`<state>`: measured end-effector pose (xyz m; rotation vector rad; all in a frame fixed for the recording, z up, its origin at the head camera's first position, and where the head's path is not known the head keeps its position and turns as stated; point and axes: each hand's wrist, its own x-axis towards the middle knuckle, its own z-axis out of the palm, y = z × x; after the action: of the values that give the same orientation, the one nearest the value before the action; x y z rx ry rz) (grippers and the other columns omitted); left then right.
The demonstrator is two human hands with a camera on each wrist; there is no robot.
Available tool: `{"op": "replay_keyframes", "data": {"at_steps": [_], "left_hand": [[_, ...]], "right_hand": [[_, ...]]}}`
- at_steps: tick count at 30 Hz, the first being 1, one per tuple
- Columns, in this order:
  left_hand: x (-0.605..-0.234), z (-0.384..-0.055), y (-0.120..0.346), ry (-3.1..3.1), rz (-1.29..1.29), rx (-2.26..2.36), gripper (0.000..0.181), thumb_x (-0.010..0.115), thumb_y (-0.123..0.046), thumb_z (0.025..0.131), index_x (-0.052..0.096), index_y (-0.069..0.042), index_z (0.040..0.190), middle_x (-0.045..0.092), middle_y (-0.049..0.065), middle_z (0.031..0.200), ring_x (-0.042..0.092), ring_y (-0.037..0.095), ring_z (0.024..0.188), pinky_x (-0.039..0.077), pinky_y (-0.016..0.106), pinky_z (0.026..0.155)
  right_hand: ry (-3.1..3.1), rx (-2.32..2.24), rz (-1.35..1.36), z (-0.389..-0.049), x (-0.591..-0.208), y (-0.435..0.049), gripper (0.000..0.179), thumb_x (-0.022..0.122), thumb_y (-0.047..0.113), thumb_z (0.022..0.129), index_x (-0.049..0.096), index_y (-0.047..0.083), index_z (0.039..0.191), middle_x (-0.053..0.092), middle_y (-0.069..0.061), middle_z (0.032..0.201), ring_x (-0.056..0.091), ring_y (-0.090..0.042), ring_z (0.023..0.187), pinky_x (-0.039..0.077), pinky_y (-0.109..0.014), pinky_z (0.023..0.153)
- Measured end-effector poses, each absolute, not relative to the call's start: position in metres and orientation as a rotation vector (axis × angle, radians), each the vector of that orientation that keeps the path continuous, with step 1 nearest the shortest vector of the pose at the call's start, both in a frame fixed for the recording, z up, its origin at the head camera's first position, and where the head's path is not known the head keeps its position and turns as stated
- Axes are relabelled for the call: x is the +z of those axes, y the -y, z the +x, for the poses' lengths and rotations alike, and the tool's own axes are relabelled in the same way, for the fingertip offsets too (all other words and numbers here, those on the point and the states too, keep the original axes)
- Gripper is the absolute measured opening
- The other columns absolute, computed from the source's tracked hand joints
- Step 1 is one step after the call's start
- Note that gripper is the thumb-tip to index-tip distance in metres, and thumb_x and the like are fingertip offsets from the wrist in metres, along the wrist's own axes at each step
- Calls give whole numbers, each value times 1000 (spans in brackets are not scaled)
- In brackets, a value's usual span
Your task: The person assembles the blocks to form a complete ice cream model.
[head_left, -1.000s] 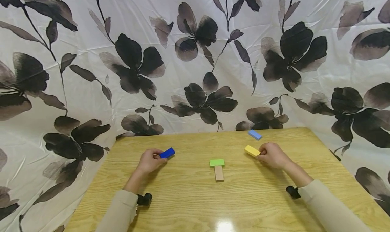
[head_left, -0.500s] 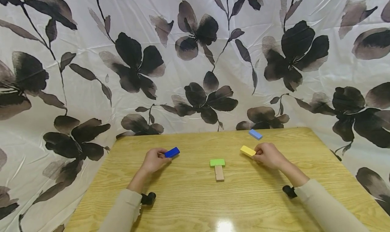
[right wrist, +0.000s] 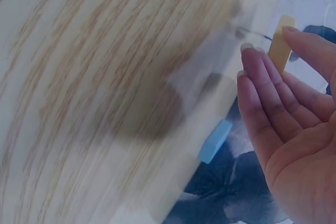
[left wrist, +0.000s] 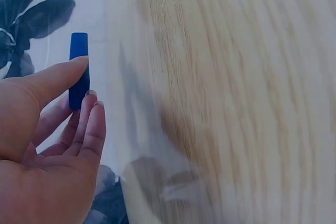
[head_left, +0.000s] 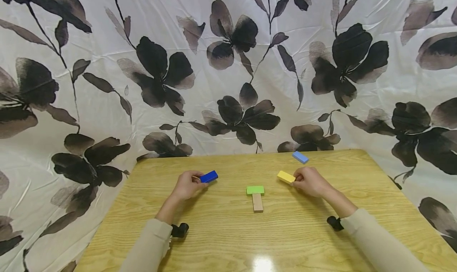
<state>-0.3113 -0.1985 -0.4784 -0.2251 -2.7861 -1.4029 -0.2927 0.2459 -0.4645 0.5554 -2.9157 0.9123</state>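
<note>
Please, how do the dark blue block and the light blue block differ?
The dark blue block is deeper in colour; the light blue block is paler. The left hand pinches the dark blue block, while the light blue block lies untouched on the table, near its far edge. Both are oblong.

In my left hand [head_left: 187,185] I pinch a dark blue rectangular block [head_left: 209,177], plain and longish, between thumb and fingers at its near end; its free end points away from me and to the right. In my right hand [head_left: 312,182] I pinch a yellow rectangular block [head_left: 286,177], its free end pointing away and to the left. I hold the two well apart over the tabletop [head_left: 228,240], slanted almost as mirror images.
</note>
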Motion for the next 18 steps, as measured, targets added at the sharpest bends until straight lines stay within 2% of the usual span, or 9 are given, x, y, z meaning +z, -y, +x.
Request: {"op": "replay_keyframes", "data": {"at_steps": [18], "left_hand": [[-474, -313, 180, 2781, -331, -1416, 34, 82, -3, 85, 70, 8, 116, 69, 11, 87, 64, 18, 78, 51, 31, 69]], "right_hand": [[2907, 957, 636, -295, -465, -231, 24, 80, 9, 87, 71, -9, 102, 70, -6, 84, 64, -15, 78, 54, -32, 70]]}}
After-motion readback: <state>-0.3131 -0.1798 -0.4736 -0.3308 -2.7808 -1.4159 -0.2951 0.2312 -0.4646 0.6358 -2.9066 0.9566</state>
